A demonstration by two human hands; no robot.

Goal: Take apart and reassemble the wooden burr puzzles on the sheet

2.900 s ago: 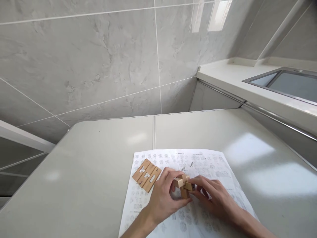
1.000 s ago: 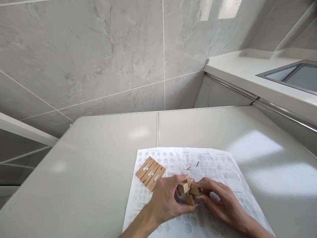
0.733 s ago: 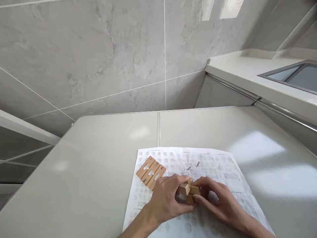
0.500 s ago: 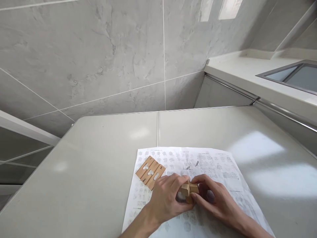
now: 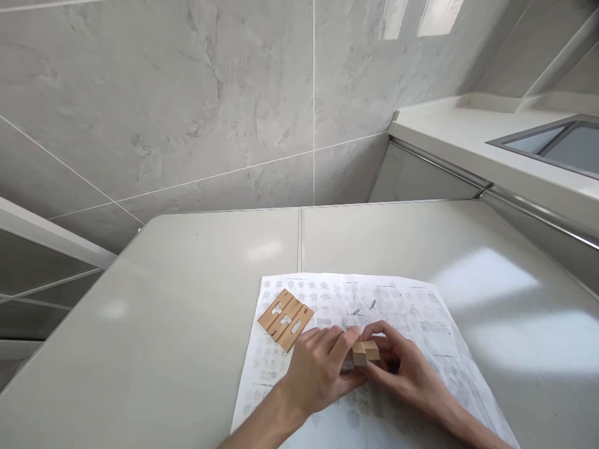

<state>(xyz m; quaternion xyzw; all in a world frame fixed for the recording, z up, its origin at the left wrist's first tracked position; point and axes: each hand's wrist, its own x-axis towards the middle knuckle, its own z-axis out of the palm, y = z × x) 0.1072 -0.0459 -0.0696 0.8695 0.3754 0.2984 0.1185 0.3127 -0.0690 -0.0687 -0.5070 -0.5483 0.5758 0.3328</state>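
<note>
Between my two hands is a small wooden burr puzzle, made of light blocks that cross one another. My left hand grips it from the left, the index finger on top and the thumb below. From the right, my right hand closes on it with fingertips and thumb. Parts of the puzzle are hidden behind the fingers. Just beyond my left hand lies a flat wooden board with cut-out slots and handwritten numbers. Both are over a printed paper sheet covered in small diagrams.
The sheet rests on a glossy pale table with a seam running across its middle. Behind the table is a grey marbled tile surface. A white counter with a metal-framed sink-like opening stands at the right.
The wooden puzzle has turned slightly in my hands, and my left index finger now lies further over its top. The view has shifted a little.
</note>
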